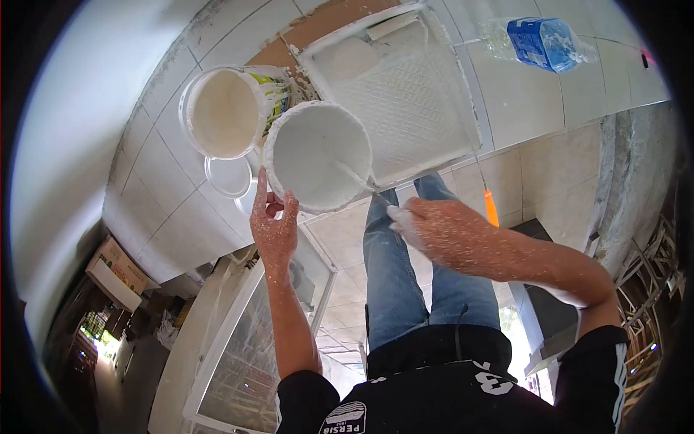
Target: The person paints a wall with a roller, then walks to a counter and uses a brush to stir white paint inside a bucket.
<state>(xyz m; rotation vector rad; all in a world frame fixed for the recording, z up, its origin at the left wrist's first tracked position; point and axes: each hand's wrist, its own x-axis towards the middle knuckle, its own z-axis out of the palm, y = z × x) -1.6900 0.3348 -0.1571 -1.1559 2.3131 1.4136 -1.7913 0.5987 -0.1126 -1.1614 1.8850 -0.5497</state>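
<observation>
A round white bucket (318, 148) with a crusted rim stands in front of me, with whitish material inside. My left hand (276, 228) grips its near-left edge, index finger stretched along the outside and thumb by the rim. Fingers of my right hand (437, 230) are closed round a thin white-coated stick (356, 176). The stick slants over the near-right rim into the bucket; its exact kind cannot be made out. White spatters cover both hands.
A larger white pail (224, 114) stands behind left, beside a round lid (229, 177). A white-coated paint tray (405, 94) lies behind right. Farther right are a plastic bottle (538, 45) and a tool with an orange handle (491, 208). A glass-fronted cabinet (249, 347) is below left.
</observation>
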